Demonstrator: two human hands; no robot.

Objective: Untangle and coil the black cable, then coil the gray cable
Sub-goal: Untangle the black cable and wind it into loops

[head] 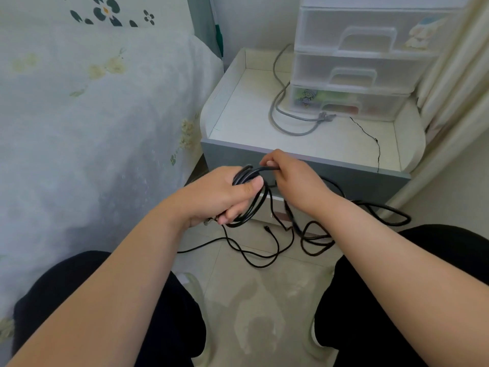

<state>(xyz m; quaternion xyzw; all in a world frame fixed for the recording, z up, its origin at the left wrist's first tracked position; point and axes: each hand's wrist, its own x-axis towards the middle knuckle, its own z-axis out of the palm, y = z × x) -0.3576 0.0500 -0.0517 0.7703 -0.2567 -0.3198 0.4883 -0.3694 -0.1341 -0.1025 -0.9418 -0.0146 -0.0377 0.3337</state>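
Over floor, front of nightstand: black cable [247,205], part-coiled, L hand [225,196] clenched round loops; R hand [288,178] fingers pinch next strand. Rest tangled on floor. Gray cable [285,112] on nightstand surface [344,139], untouched. Risk: snag in floor tangle yanks loops loose.

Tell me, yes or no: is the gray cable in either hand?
No, the gray cable lies on the nightstand, untouched.
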